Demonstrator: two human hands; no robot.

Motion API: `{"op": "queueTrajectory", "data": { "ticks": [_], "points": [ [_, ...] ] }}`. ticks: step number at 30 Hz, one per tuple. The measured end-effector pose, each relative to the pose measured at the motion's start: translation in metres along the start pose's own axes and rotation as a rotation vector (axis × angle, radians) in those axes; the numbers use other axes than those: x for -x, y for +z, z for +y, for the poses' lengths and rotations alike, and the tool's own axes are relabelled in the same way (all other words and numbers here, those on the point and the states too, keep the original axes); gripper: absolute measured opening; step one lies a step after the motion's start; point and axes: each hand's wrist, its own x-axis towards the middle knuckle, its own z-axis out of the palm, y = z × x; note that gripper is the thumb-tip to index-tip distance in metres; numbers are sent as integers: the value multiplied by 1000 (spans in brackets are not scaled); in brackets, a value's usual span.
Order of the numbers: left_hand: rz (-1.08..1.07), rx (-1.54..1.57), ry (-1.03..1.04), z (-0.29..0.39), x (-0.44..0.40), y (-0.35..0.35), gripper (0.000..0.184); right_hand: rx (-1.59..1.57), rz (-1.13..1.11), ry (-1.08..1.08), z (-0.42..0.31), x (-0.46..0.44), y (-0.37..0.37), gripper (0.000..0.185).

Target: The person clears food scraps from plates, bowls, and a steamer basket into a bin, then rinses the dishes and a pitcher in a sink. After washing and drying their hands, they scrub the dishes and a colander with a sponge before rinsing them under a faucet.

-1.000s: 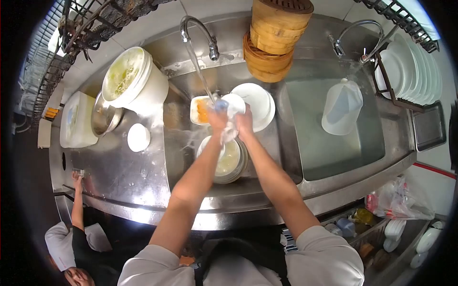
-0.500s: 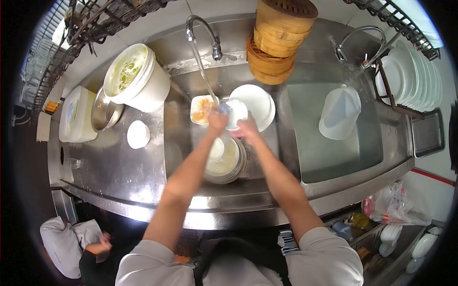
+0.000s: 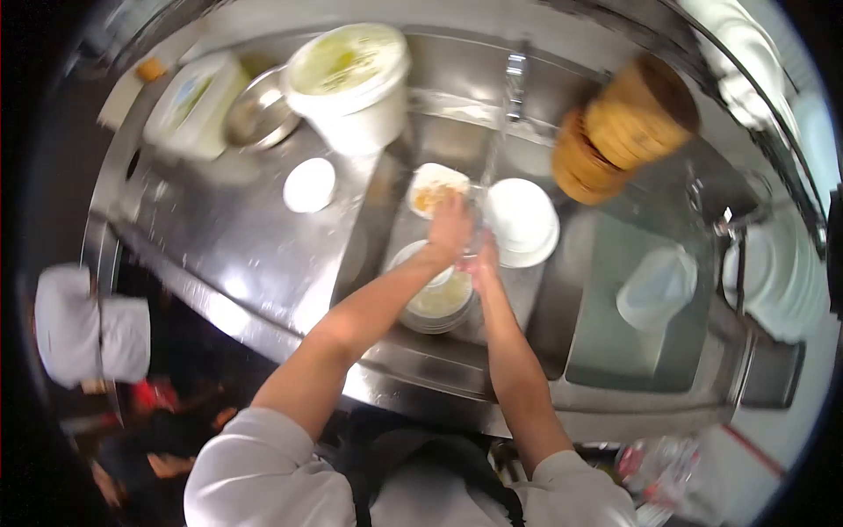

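Observation:
In the left sink basin, my left hand (image 3: 452, 226) and my right hand (image 3: 480, 262) are close together under the tap stream. Their fingers close round a clear, glass-like item (image 3: 476, 223), blurred and partly covered. Just beyond my left hand sits a white square dish (image 3: 426, 180) with orange food scraps. White round dishes (image 3: 524, 224) are stacked to the right of my hands. Under my left wrist stands a stack of round bowls (image 3: 436, 303) with cloudy liquid in the top one; my forearm hides part of it.
On the left counter are a white bucket (image 3: 351, 114), a metal bowl (image 3: 263, 119), a plastic tub (image 3: 195, 110) and a white bowl (image 3: 309, 185). Bamboo steamers (image 3: 606, 145) stand behind. A plastic jug (image 3: 659, 285) lies in the water-filled right basin. Another person (image 3: 92, 329) is at lower left.
The white bowl has left my right hand; blur hides exactly where it went. My hands have come together on the clear item. The view has turned and shifted left.

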Motion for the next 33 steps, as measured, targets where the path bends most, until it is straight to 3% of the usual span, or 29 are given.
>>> {"op": "queueTrajectory", "data": {
  "ticks": [2,4,7,8,9,10,11,12,13,14,16,17,18,19,20,22,23,24,26,27,28,29,30,31,33],
  "points": [
    [-362,-45,86,-1,5,-27,27,52,74,-3,4,4,7,55],
    [-882,263,-16,-6,1,-62,27,48,96,-75,36,-22,4,55],
    [-897,569,-180,-17,2,-68,29,120,61,24,10,-3,13,57],
    [-831,547,-88,-22,6,-61,29,161,38,94,-6,8,17,58],
    [-767,521,7,-27,11,-62,29,170,75,-34,-5,5,16,59],
    [-703,495,105,-31,14,-62,29,207,55,-21,-3,3,13,59],
    [-678,121,350,-38,14,-63,32,246,36,-6,-3,1,8,58],
    [-486,62,287,-46,12,-63,34,282,18,7,-8,9,12,58],
    [-296,4,221,-53,11,-64,36,307,-36,121,-15,16,19,45],
    [-106,-53,148,-58,9,-65,39,268,0,-23,-17,18,27,44],
    [55,590,-473,-52,-3,-36,41,170,65,-326,-16,19,54,42],
    [169,844,-757,-36,4,-27,41,116,287,-420,-21,29,78,42],
    [278,1096,-1046,-18,14,-14,40,90,247,-448,-14,24,72,42],
    [500,1249,-1032,-8,19,27,36,64,200,-481,-6,12,63,42],
    [439,1322,-936,-20,17,15,34,36,147,-522,-3,4,59,41],
    [295,1458,-749,-57,26,-35,31,-19,-156,-129,-18,34,60,37],
    [-4,1905,-795,-77,27,-51,28,-24,-302,16,-18,33,52,34],
    [-52,2122,-783,-86,34,-58,30,-33,-454,158,-19,31,51,32],
    [-160,2551,-724,-100,40,-70,32,-183,-430,35,-19,56,94,29],
    [135,2556,-923,-91,38,-91,40,-184,-399,-27,-14,50,104,30],
    [132,2426,-918,-91,49,-92,42,-185,-359,-84,-13,55,115,30],
    [132,2299,-908,-94,60,-93,44,-20,-161,-46,-20,54,129,32],
    [135,2173,-889,-96,66,-97,46,33,-169,-72,-24,56,135,32],
    [308,2032,-931,-95,65,-101,47,86,-179,-100,-27,56,140,32],
    [130,2314,-883,-120,74,-122,44,188,-272,-119,-33,66,151,32]
  ]
}}
